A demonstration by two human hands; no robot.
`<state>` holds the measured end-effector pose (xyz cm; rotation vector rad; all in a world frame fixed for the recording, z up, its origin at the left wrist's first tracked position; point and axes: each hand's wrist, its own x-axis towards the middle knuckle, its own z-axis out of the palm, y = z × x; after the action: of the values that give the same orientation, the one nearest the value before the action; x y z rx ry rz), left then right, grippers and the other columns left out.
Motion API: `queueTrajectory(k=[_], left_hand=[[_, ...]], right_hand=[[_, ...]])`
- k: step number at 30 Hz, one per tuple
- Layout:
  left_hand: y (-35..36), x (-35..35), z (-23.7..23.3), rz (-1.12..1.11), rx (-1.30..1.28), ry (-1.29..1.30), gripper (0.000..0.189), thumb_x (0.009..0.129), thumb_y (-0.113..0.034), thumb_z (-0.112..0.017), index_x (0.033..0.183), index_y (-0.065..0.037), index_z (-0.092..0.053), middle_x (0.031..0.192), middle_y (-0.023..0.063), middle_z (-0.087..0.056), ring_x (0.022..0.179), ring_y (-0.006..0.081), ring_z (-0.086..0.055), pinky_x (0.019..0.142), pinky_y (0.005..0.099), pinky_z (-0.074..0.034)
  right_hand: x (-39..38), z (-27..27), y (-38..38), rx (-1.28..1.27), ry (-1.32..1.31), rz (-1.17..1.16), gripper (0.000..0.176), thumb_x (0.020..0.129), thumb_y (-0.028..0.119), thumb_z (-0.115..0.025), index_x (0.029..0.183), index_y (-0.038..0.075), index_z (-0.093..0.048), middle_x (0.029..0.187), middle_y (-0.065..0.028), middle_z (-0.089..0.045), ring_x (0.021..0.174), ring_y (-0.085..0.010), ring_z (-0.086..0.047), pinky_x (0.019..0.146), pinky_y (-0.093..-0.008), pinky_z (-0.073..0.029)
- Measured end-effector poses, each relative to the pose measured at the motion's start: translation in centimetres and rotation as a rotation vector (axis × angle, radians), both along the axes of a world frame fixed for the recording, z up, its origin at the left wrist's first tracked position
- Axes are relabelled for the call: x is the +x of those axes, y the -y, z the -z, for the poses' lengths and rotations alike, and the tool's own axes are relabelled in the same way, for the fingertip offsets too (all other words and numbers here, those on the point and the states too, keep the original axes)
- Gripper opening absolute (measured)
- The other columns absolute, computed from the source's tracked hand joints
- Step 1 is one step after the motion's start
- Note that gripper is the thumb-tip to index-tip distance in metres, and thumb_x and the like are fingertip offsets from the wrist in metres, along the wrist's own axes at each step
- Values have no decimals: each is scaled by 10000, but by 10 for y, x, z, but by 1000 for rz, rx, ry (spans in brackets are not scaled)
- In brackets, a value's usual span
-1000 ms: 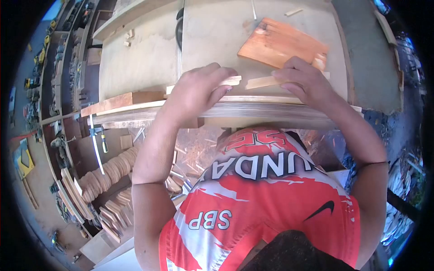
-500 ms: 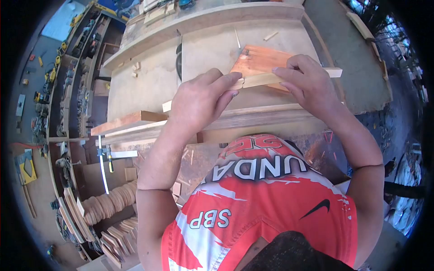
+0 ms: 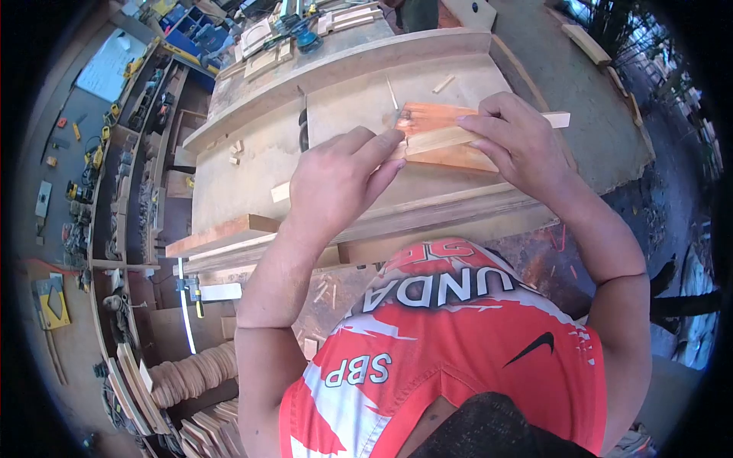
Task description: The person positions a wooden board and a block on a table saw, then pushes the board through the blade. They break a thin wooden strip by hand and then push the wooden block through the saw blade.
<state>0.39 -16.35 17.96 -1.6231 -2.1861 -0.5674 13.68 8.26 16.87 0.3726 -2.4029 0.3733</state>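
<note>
A pale wooden strip [image 3: 439, 140] spans the space between my two hands, above a reddish-orange board [image 3: 466, 157] lying on the plywood surface. My left hand [image 3: 336, 172] is closed on the strip, thumb and forefinger pinching beside a small jagged mark in the wood. Farther along, my right hand [image 3: 515, 137] grips the same strip, with its end sticking out past the knuckles. Beyond my left wrist shows another pale wood end [image 3: 280, 191]; whether it belongs to this strip is hidden by the hand.
A dark round blade [image 3: 303, 131] rises through a slot left of my hands. The plywood bed [image 3: 244, 179] has a long raised fence [image 3: 366, 65] at its back. Offcuts [image 3: 235, 153] lie on it, and a thick wooden piece [image 3: 221, 235] sits at the front left. Tool shelves [image 3: 141, 175] line the left.
My head view has shifted, bringing more of the far bench into sight. The strip has turned in my hands, showing a broader face, and both hands still hold it.
</note>
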Motion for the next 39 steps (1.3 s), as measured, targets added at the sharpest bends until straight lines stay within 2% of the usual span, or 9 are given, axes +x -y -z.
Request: queueTrajectory(k=[20, 28, 32, 34, 39], left_hand=[[-2, -11, -5, -23, -2, -47, 261, 885, -277, -748, 1098, -129, -718, 761, 38, -637, 638, 233, -648, 571, 367, -510], [-5, -13, -12, -19, 38, -70, 294, 860, -259, -776, 1123, -139, -724, 766, 25, -645, 619, 185, -649, 555, 339, -503], [-5, -12, -15, -40, 4, -50, 273, 883, -296, -722, 1110, -146, -701, 823, 43, -639, 699, 247, -661, 599, 374, -525], [-5, -12, -16, -37, 15, -52, 275, 882, -295, -722, 1113, -146, -701, 824, 42, -639, 699, 247, -661, 599, 373, -524], [-6, -12, -14, -46, 30, -94, 304, 862, -286, -754, 1129, -146, -716, 804, 38, -643, 661, 232, -648, 579, 367, -511]], right_hand=[[-12, -8, 6, 64, -159, -22, 317, 766, 91, -758, 1077, 86, -695, 904, -81, -581, 836, -277, -598, 729, -402, -484], [-14, -13, 0, 134, -173, -20, 224, 835, 115, -666, 1054, 74, -691, 899, -81, -578, 826, -267, -597, 723, -390, -482], [-15, -13, 0, 126, -175, -20, 218, 839, 112, -655, 1050, 68, -688, 895, -85, -576, 825, -270, -599, 720, -394, -483], [-15, -12, -1, 101, -143, -21, 332, 734, 54, -758, 1060, 68, -696, 927, -101, -590, 855, -296, -606, 731, -401, -489], [-16, -13, -2, 85, -131, -28, 342, 720, 43, -765, 1054, 69, -696, 927, -100, -587, 854, -297, -605, 731, -404, -493]])
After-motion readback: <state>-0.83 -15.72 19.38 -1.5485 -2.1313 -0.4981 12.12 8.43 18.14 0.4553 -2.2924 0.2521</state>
